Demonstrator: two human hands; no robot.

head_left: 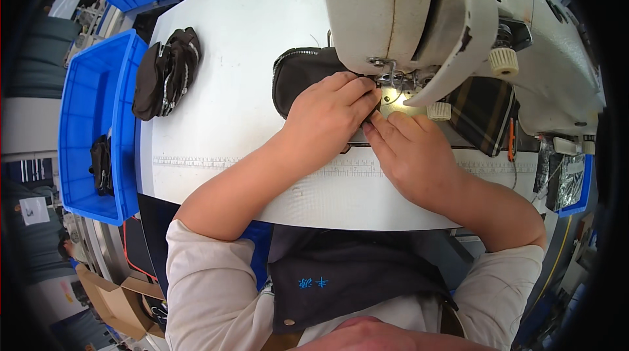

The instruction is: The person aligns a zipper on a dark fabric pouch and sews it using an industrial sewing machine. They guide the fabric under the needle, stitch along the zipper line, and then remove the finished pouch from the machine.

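A dark zippered pouch piece (295, 82) lies on the white sewing table, its right part at the needle area of the sewing machine (400, 76). My left hand (327, 115) lies over this pouch with its fingers bent, gripping the edge beside the presser foot. Close against it, my right hand (413, 154) pinches the near edge of the same pouch, fingertips pressed together. A lamp lights the metal needle plate (393, 98). My fingers and the machine head hide the seam itself.
Several dark zippered pouches (167, 72) are stacked at the table's left edge, beside a blue bin (98, 128). Right of the needle lie dark striped fabric (481, 112) and an orange-handled tool (511, 138). A ruler strip (190, 162) runs across the table.
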